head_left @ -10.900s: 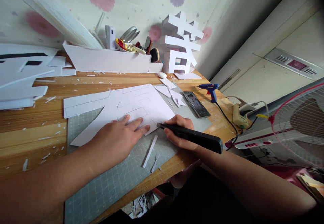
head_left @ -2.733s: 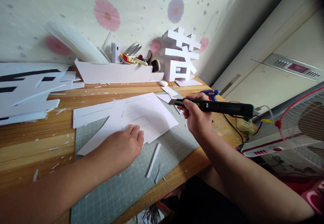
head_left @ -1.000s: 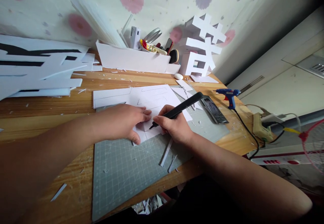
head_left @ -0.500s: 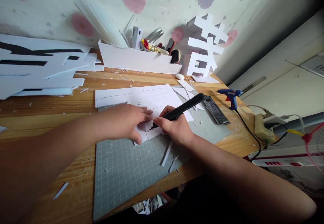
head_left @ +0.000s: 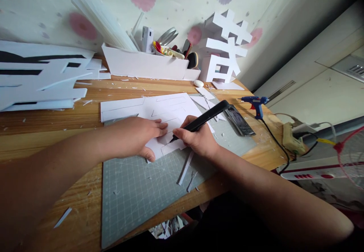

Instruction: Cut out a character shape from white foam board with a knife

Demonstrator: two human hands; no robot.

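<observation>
A white sheet point(head_left: 148, 106) with thin drawn lines lies on the grey cutting mat point(head_left: 127, 183). My left hand point(head_left: 142, 136) rests flat on the sheet, thumb apart from the fingers, holding nothing. My right hand point(head_left: 199, 136) is closed around a black pen-like cutter point(head_left: 209, 114); its thin tip touches the sheet just right of my left fingers. Narrow white strips point(head_left: 185, 168) lie on the mat below my right hand. A dark phone point(head_left: 240, 121) lies at the mat's right side.
A blue glue gun point(head_left: 256, 104) and a power strip point(head_left: 292, 138) are at the right. Behind stand a white tool box point(head_left: 142, 66) and a white foam character point(head_left: 224, 47). Cut white boards point(head_left: 57, 83) are stacked at the left.
The whole view has shifted slightly, so things appear a little further left. Both hands keep nearly the same places on the sheet, and the cutter is still in my right hand.
</observation>
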